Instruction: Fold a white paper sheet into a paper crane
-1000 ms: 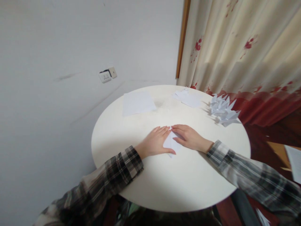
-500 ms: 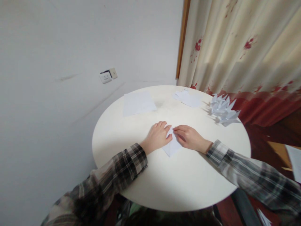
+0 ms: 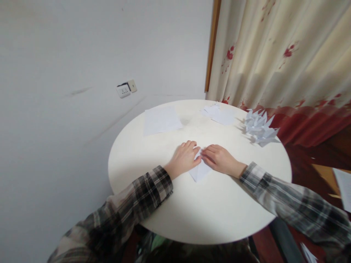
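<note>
A small folded sheet of white paper (image 3: 197,172) lies on the round white table (image 3: 203,212), its pointed end toward me and a crease down its middle. My left hand (image 3: 185,157) rests on the paper's left side, thumb and fingers apart, steadying it against the tabletop. At the upper right edge, my right hand (image 3: 218,157) has its fingertips pinched together on the paper. Both hands cover the paper's far end, so its full outline is hidden.
Farther back on the left lies a larger white sheet (image 3: 162,120). Smaller sheets of paper (image 3: 222,116) overlap near the back edge. Several folded paper cranes (image 3: 259,126) cluster at the right rim. A wall socket (image 3: 123,91) and a curtain (image 3: 255,58) stand beyond.
My right hand's fingertips have shifted slightly left along the paper, closer to my left thumb. The paper has turned a little; my left hand stays nearly in place.
</note>
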